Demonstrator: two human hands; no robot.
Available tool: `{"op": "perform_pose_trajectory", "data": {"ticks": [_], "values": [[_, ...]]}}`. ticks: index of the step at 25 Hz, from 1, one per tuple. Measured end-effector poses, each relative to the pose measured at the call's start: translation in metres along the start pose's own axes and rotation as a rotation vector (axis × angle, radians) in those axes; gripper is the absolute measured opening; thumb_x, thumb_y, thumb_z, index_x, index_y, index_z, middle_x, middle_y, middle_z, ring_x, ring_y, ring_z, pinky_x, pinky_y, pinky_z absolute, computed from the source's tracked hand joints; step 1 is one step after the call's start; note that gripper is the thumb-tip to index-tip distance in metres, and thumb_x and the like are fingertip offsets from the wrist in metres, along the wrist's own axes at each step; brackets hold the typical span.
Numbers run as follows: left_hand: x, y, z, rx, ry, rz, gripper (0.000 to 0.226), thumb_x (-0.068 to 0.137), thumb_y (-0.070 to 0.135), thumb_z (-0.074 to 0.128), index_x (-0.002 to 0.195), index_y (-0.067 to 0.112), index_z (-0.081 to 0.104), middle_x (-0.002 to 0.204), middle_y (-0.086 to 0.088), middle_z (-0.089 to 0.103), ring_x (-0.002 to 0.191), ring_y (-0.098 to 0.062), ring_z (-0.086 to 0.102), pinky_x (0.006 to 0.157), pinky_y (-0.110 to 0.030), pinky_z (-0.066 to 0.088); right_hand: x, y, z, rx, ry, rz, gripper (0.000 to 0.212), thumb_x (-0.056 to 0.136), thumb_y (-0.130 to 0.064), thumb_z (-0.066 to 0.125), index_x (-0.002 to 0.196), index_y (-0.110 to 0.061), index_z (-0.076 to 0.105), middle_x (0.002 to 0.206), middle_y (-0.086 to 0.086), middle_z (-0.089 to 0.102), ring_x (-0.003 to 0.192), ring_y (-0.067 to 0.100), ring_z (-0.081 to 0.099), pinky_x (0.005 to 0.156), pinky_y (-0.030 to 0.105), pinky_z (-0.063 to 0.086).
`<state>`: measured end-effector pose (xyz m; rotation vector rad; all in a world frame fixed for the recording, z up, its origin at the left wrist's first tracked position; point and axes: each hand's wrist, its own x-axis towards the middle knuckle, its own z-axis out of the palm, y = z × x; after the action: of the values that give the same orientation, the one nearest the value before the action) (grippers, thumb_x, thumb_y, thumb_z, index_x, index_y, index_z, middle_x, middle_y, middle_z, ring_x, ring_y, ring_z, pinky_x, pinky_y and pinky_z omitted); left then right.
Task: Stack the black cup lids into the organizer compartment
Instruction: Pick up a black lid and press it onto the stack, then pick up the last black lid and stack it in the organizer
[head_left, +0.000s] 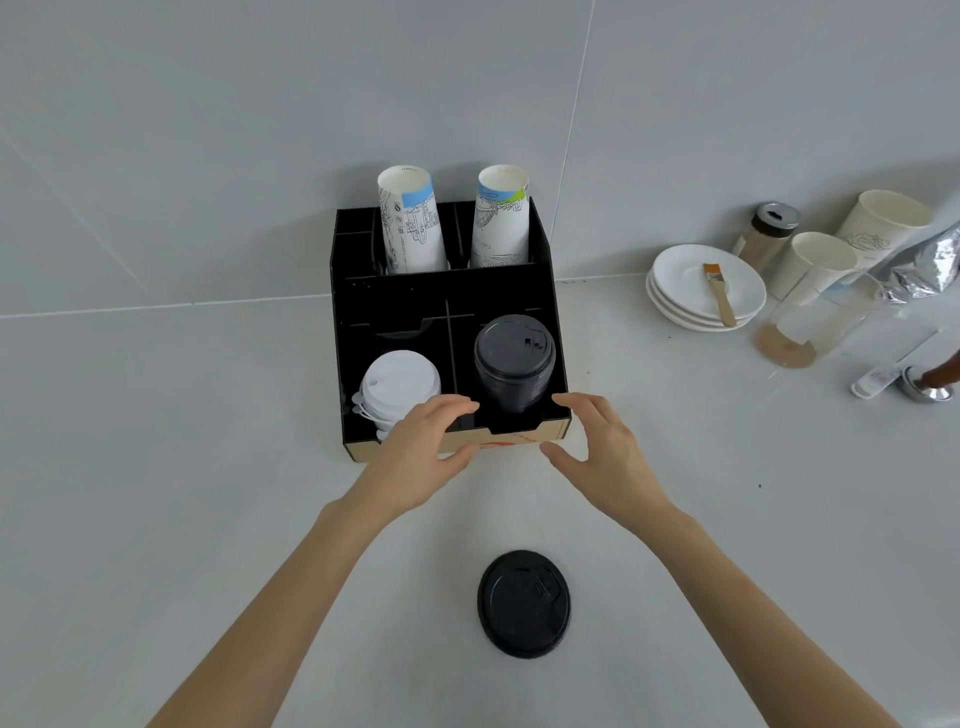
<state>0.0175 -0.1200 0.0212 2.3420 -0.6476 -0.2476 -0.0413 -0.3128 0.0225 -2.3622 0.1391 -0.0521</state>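
A black organizer (441, 291) stands against the wall on the white counter. Its front right compartment holds a tall stack of black cup lids (513, 366). White lids (399, 384) fill the front left compartment. One loose black lid (523, 604) lies flat on the counter near me, between my forearms. My left hand (423, 457) hovers at the organizer's front edge, fingers spread and holding nothing. My right hand (605, 452) is open at the front right corner, just below the black stack, not touching it.
Two stacks of printed paper cups (410, 223) stand in the organizer's rear compartments. At the right are stacked white plates (701, 296) with a brush (719, 291), paper cups (815, 265), a shaker jar (766, 234), a foil bag (919, 265) and a clear cup (810, 327).
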Motion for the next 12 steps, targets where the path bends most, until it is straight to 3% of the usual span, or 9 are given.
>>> {"op": "perform_pose_trajectory", "data": {"ticks": [3, 12], "values": [[-0.021, -0.004, 0.011, -0.026, -0.04, -0.01, 0.043, 0.086, 0.02, 0.055, 0.127, 0.019, 0.043, 0.134, 0.001, 0.046, 0.121, -0.009, 0.042, 0.096, -0.017, 0.027, -0.022, 0.009, 0.007, -0.017, -0.057, 0.023, 0.047, 0.086, -0.022, 0.056, 0.128, -0.018, 0.038, 0.135, 0.001, 0.043, 0.122, 0.021, 0.041, 0.092, 0.022, 0.032], [-0.072, -0.013, 0.051, 0.005, -0.227, -0.096, 0.048, 0.086, 0.029, 0.055, 0.13, 0.021, 0.037, 0.14, 0.002, 0.04, 0.126, -0.014, 0.037, 0.107, -0.027, 0.029, -0.079, 0.041, 0.032, -0.004, -0.251, 0.085, 0.049, 0.086, -0.021, 0.056, 0.13, -0.023, 0.036, 0.137, -0.005, 0.041, 0.128, 0.015, 0.036, 0.098, 0.019, 0.027]]}}
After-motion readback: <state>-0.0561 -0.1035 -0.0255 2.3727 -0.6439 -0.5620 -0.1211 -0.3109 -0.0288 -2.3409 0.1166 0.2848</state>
